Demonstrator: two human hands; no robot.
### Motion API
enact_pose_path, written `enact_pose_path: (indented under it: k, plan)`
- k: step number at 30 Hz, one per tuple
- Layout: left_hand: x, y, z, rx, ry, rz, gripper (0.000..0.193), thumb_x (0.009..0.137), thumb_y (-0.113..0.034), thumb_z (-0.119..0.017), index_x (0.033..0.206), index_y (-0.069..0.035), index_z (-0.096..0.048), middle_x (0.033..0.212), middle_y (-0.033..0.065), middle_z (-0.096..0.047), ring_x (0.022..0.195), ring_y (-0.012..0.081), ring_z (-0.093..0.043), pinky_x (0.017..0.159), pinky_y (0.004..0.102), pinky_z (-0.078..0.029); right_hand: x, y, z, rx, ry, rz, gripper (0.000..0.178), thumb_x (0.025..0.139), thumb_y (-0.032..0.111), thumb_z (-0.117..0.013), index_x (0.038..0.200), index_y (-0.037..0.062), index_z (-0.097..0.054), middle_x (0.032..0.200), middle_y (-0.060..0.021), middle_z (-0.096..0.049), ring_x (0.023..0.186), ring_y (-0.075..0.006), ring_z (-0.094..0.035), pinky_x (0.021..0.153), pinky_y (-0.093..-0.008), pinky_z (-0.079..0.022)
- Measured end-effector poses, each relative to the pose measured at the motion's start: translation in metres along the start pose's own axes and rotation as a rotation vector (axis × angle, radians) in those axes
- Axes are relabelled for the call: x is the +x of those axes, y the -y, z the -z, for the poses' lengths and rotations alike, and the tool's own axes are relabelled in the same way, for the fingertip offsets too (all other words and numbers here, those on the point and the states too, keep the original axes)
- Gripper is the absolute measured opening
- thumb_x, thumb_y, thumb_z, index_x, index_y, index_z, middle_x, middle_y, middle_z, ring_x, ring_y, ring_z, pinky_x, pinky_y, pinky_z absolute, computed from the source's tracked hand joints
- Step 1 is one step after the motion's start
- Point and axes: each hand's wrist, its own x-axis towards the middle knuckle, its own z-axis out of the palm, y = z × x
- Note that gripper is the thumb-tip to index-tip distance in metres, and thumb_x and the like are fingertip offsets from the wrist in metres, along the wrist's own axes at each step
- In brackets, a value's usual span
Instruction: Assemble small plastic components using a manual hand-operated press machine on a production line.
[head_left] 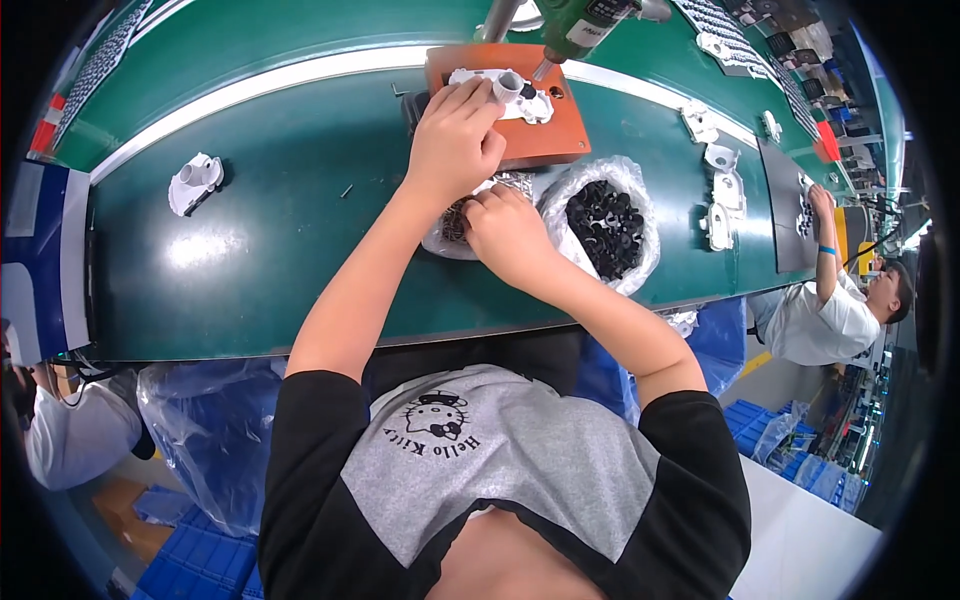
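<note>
A white plastic housing [538, 108] with a short round tube and a small black piece lies on an orange block fixture [570, 135]. My left hand [455, 135] reaches over its left side, fingers closed on it and holding it against the block. Just below, my right hand [508, 232] dips into an open bag of small metal pins [455, 224], its fingers bunched together. What those fingertips hold, if anything, is hidden. Beside that hand stands a clear bag of small black plastic parts [605, 225]. Above the fixture hangs a green power screwdriver [588, 28], its tip near the housing.
Another white housing [195, 182] lies at the left of the green bench [290, 230], with a loose pin [347, 191] nearby. Several white parts [728, 190] sit to the right. A co-worker [835, 310] reaches over a dark mat [785, 205] at far right; another person [85, 425] is at lower left.
</note>
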Motion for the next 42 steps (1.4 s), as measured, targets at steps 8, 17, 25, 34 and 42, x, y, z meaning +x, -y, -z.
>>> enact_pose_path:
  k: [8, 17, 25, 34, 42]
  plan:
    - [0.000, -0.002, 0.003, -0.035, 0.040, 0.027, 0.026, 0.070, -0.001, -0.057, 0.095, 0.000, -0.064, 0.112, 0.0182, -0.061, 0.106, 0.0360, -0.056, 0.094, 0.0444, -0.042, -0.001, -0.004, 0.006, 0.125, 0.060, 0.001, 0.014, 0.071, 0.005, -0.058, 0.083, -0.0017, -0.062, 0.081, -0.0149, -0.061, 0.081, -0.0314, -0.058, 0.078, -0.0409, -0.049]
    - [0.001, -0.001, 0.001, -0.012, -0.015, 0.004, 0.019, 0.066, -0.006, -0.057, 0.084, 0.000, -0.063, 0.102, 0.0184, -0.064, 0.104, 0.0308, -0.058, 0.096, 0.0429, -0.042, 0.005, -0.006, 0.017, 0.220, 0.141, -0.090, 0.010, 0.079, 0.005, -0.056, 0.087, -0.0001, -0.059, 0.079, -0.0155, -0.063, 0.076, -0.0340, -0.061, 0.070, -0.0418, -0.051]
    - [0.001, 0.000, 0.004, -0.017, -0.001, 0.017, 0.018, 0.067, -0.006, -0.057, 0.083, 0.000, -0.063, 0.103, 0.0184, -0.064, 0.104, 0.0303, -0.058, 0.096, 0.0426, -0.042, 0.010, -0.051, 0.072, 0.933, 0.105, -0.466, 0.013, 0.090, 0.004, -0.052, 0.100, -0.0007, -0.058, 0.078, -0.0037, -0.061, 0.068, -0.0106, -0.059, 0.058, -0.0228, -0.047]
    - [0.002, -0.002, 0.003, -0.009, 0.009, 0.017, 0.018, 0.068, -0.007, -0.057, 0.083, -0.001, -0.063, 0.102, 0.0184, -0.064, 0.104, 0.0300, -0.058, 0.097, 0.0429, -0.041, 0.029, -0.101, 0.070, 0.588, -0.372, -0.408, 0.023, 0.082, 0.006, -0.063, 0.105, 0.0016, -0.066, 0.090, -0.0103, -0.069, 0.081, -0.0151, -0.066, 0.075, -0.0269, -0.051]
    - [0.001, -0.001, 0.002, -0.034, 0.002, 0.026, 0.017, 0.067, -0.006, -0.057, 0.082, 0.000, -0.064, 0.101, 0.0184, -0.065, 0.103, 0.0306, -0.058, 0.096, 0.0431, -0.042, 0.058, -0.107, 0.041, 0.538, -0.476, -0.397, 0.034, 0.080, 0.007, -0.065, 0.113, 0.0019, -0.060, 0.088, -0.0103, -0.070, 0.078, -0.0155, -0.067, 0.073, -0.0263, -0.051]
